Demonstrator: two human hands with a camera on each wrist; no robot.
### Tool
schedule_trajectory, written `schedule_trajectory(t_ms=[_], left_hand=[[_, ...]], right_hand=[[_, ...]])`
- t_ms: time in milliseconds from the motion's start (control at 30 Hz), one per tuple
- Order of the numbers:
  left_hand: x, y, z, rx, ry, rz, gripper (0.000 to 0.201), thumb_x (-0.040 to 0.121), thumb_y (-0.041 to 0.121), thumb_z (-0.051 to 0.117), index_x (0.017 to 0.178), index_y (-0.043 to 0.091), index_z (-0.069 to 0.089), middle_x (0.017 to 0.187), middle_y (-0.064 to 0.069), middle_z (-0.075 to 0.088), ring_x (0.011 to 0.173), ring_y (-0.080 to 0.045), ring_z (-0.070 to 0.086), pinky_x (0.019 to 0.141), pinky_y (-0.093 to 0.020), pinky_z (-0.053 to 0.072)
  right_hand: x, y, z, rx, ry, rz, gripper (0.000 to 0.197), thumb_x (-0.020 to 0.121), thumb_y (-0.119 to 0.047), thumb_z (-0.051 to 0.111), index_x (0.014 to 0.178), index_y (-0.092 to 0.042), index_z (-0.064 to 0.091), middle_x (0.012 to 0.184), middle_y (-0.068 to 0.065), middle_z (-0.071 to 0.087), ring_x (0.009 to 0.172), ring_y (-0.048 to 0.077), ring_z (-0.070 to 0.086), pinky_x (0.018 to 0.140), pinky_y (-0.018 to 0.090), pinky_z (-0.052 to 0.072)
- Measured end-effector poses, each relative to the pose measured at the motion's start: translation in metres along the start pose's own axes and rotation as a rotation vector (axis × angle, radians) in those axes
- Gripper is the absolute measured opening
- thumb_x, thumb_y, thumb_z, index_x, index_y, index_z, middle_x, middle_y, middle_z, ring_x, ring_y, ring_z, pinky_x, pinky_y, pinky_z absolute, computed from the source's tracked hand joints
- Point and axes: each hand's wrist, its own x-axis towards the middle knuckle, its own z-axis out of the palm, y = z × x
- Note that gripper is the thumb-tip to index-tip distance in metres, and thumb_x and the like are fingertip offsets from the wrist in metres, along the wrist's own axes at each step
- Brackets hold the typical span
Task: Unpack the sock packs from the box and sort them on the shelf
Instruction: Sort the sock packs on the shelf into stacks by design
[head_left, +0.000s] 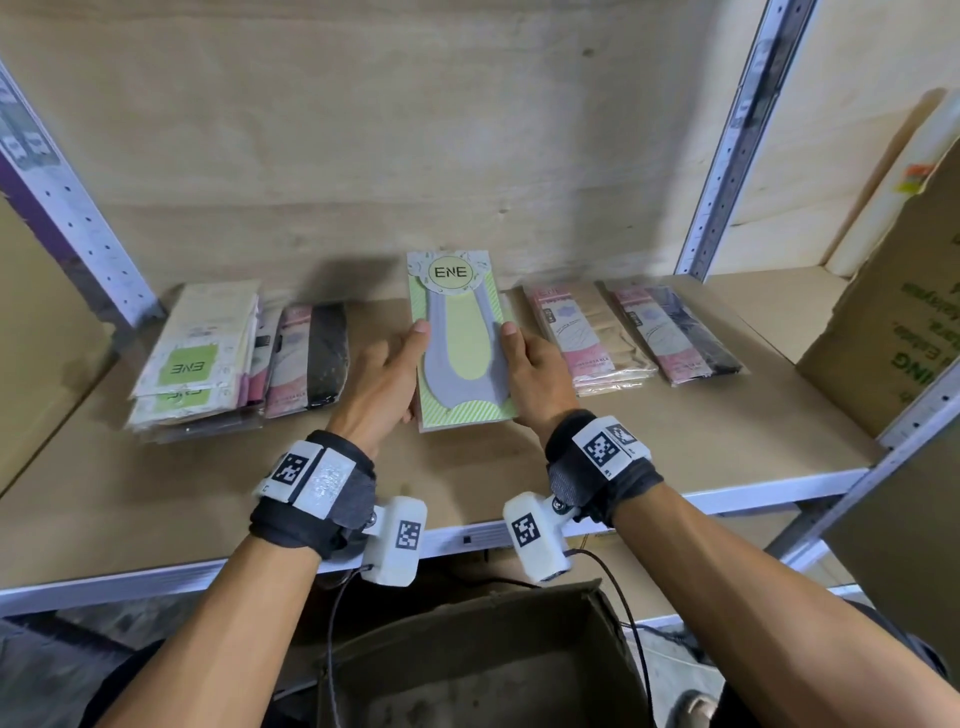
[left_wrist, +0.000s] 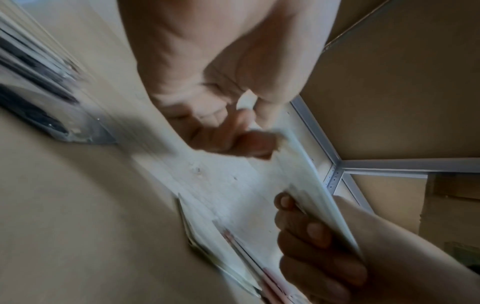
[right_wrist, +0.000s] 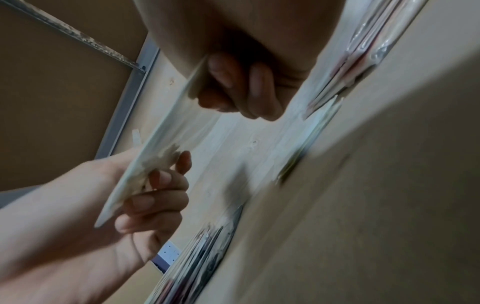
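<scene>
A green ENE sock pack (head_left: 460, 338) with a grey sock is held lengthwise above the shelf board (head_left: 675, 447), in the middle of the head view. My left hand (head_left: 410, 364) grips its left edge, thumb on top. My right hand (head_left: 514, 364) grips its right edge the same way. In the left wrist view the pack (left_wrist: 306, 185) shows edge-on between my left hand (left_wrist: 221, 127) and the fingers (left_wrist: 311, 236) of my right hand. The right wrist view shows my right hand (right_wrist: 233, 88) curled under the pack (right_wrist: 161, 144), well above the board.
On the shelf lie a pile of ENE packs (head_left: 197, 353) at the left, pink-and-black packs (head_left: 306, 358) beside it, pink-and-beige packs (head_left: 582, 332) and pink-and-dark packs (head_left: 675, 327) to the right. A tall carton (head_left: 893, 322) stands far right. An open cardboard box (head_left: 467, 649) sits below.
</scene>
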Motion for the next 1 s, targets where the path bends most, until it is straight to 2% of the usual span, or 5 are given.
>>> schedule_trajectory(t_ms=[300, 433, 633, 767, 1000], left_hand=[[0.005, -0.006, -0.004, 0.003, 0.089, 0.027, 0.066, 0.096, 0.065, 0.039, 0.078, 0.006, 0.060, 0.055, -0.007, 0.056, 0.045, -0.016, 0.054, 0.044, -0.019, 0.040], [0.011, -0.007, -0.006, 0.051, 0.200, 0.151, 0.061, 0.094, 0.058, 0.032, 0.088, 0.005, 0.061, 0.084, -0.015, 0.057, 0.079, -0.017, 0.050, 0.072, -0.034, 0.038], [0.009, -0.003, -0.002, -0.205, 0.147, 0.023, 0.044, 0.095, 0.058, 0.045, 0.092, 0.020, 0.064, 0.092, -0.001, 0.067, 0.083, -0.022, 0.067, 0.077, -0.041, 0.056], [0.008, 0.002, -0.016, -0.201, -0.108, -0.021, 0.045, 0.094, 0.051, 0.061, 0.091, 0.007, 0.064, 0.063, -0.001, 0.057, 0.047, -0.011, 0.054, 0.042, -0.020, 0.040], [0.004, 0.004, -0.019, -0.109, -0.432, -0.043, 0.057, 0.085, 0.009, 0.077, 0.137, 0.013, 0.055, 0.091, -0.008, 0.065, 0.073, -0.013, 0.060, 0.069, -0.024, 0.051]], right_hand=[[-0.004, -0.003, -0.002, 0.045, -0.116, -0.043, 0.041, 0.104, -0.035, 0.043, 0.068, -0.025, 0.060, 0.069, -0.004, 0.057, 0.072, 0.020, 0.053, 0.073, 0.035, 0.042], [-0.006, -0.001, 0.002, 0.120, -0.187, -0.056, 0.048, 0.105, -0.030, 0.041, 0.093, 0.014, 0.055, 0.088, 0.033, 0.061, 0.077, 0.033, 0.054, 0.082, 0.040, 0.046], [-0.006, -0.002, 0.005, 0.187, -0.145, -0.014, 0.047, 0.105, -0.034, 0.041, 0.109, 0.008, 0.063, 0.112, 0.032, 0.064, 0.107, 0.046, 0.059, 0.099, 0.057, 0.045], [0.002, 0.002, -0.004, 0.086, -0.083, -0.029, 0.050, 0.104, -0.040, 0.040, 0.105, 0.005, 0.063, 0.107, 0.026, 0.068, 0.103, 0.042, 0.062, 0.093, 0.051, 0.050], [0.026, 0.006, -0.018, -0.077, -0.113, 0.006, 0.051, 0.103, -0.042, 0.043, 0.104, 0.005, 0.064, 0.088, 0.018, 0.064, 0.081, 0.031, 0.060, 0.071, 0.041, 0.050]])
